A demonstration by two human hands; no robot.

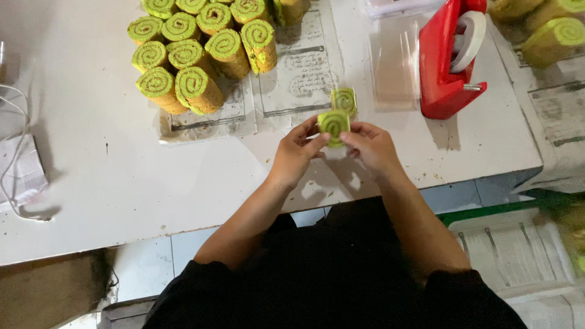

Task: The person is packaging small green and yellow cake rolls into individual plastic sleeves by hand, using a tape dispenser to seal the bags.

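Both my hands hold one green spiral roll cake slice [334, 125] upright over the white table [103, 170]. My left hand [297, 152] pinches its left side and my right hand [370, 146] grips its right side. A second slice [344, 99], in clear wrap, lies on the table just behind it. A pile of several green-and-yellow rolls [195, 52] stands on newspaper at the back left.
A red tape dispenser [448, 58] with a white tape roll stands at the back right. Clear plastic wrappers [396, 61] lie beside it. More rolls [551, 30] sit at the far right. A white cable [15, 158] lies at the left edge. Newspaper [518, 256] lies below the table.
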